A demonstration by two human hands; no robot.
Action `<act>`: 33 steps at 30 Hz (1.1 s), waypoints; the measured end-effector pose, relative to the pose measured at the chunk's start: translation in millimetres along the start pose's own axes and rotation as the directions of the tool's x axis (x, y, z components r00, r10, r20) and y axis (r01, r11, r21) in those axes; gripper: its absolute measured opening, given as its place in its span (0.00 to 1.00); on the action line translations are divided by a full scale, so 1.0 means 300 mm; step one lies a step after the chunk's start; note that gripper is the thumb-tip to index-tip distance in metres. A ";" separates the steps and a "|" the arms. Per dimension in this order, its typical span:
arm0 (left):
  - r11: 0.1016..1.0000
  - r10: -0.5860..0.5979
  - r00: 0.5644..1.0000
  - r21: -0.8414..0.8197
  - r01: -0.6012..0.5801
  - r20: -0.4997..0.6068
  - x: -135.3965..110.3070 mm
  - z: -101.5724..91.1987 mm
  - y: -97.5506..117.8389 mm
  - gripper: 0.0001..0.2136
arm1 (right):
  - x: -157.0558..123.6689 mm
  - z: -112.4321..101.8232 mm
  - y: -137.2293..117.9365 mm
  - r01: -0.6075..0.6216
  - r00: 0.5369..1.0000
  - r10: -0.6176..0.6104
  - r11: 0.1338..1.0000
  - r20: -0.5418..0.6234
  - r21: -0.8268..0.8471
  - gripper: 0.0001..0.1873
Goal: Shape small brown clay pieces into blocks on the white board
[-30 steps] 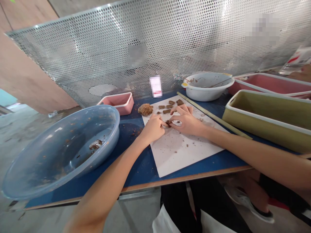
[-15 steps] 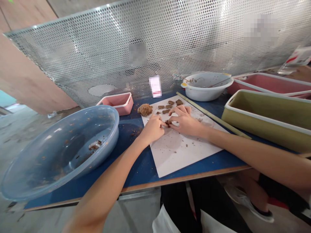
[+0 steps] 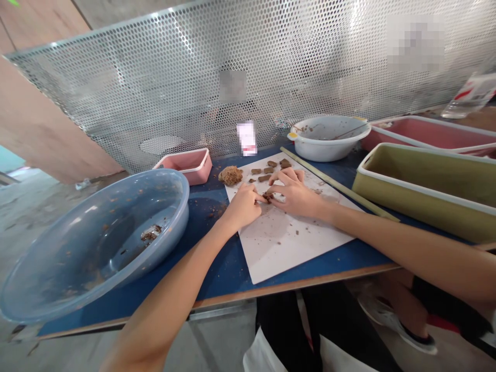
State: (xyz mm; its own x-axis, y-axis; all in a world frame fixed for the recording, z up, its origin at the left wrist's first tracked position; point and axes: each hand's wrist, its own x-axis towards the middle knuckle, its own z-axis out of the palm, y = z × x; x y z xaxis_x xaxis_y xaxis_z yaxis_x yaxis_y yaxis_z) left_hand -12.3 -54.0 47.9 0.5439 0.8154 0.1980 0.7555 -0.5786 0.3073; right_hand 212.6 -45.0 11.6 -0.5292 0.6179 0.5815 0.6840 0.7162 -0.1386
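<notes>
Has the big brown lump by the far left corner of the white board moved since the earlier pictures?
No, not visibly: the brown lump keeps its place against the far left corner of the white board.

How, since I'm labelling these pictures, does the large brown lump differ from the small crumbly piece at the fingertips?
Size: the large lump is much bigger than the small crumbly piece.
Colour: the large lump looks lighter; the small crumbly piece looks darker.
Contact: the large lump sits untouched at the white board's edge; the small crumbly piece lies between the left hand and right hand.
Both are brownish and rough-looking.
</notes>
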 end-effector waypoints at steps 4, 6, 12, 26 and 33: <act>1.000 0.004 1.000 0.001 -0.004 -0.004 -0.001 0.007 -0.007 0.27 | -0.001 0.001 0.005 -0.008 1.000 0.008 1.000 -0.003 0.002 0.11; 1.000 0.007 1.000 0.003 -0.007 -0.009 -0.001 0.009 -0.009 0.27 | -0.001 0.003 0.006 -0.002 1.000 0.002 1.000 -0.003 0.013 0.11; 1.000 -0.002 1.000 -0.001 0.002 -0.005 0.001 0.004 0.000 0.26 | -0.001 0.009 0.005 0.011 1.000 -0.011 1.000 -0.010 0.006 0.10; 1.000 0.001 1.000 0.008 -0.001 -0.014 0.002 0.017 -0.006 0.26 | -0.002 0.013 0.008 0.039 0.999 -0.039 0.999 -0.019 0.017 0.09; 1.000 0.012 1.000 -0.005 -0.012 -0.017 0.001 0.008 -0.007 0.26 | -0.005 -0.016 0.015 0.046 0.999 -0.045 0.999 -0.021 0.018 0.09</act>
State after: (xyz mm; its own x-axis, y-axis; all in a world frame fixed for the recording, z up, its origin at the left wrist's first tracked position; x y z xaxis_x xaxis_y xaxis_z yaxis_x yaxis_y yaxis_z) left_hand -13.0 -52.7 45.2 0.5465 0.8087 0.2175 0.7472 -0.5882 0.3093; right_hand 218.9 -44.3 13.8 -0.5492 0.5779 0.6037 0.6497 0.7496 -0.1264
